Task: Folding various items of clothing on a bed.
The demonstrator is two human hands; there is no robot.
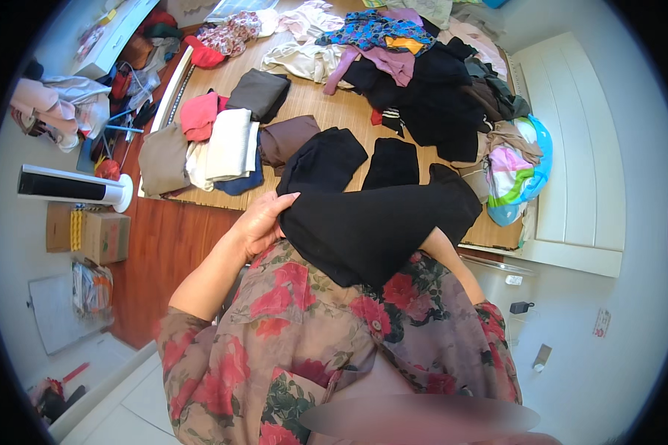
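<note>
A black garment [367,222] lies across my lap and the near edge of the bed. At its left end my left hand [264,219] grips the cloth between thumb and fingers. My right forearm passes under the garment's right part, so the right hand is hidden by the cloth. Just beyond lie a folded black piece [391,162] and a dark brown folded garment [289,139]. Farther left are a white folded stack [229,146], a grey-brown folded garment [164,161], a red-pink one [199,115] and a dark grey one [258,92].
Loose clothes, among them a black heap [434,100] and a blue patterned garment [367,30], cover the bed's far right. A colourful bundle [517,167] sits at the right edge, near a white headboard [576,150]. A tower fan [72,186] and cardboard box [107,238] stand left.
</note>
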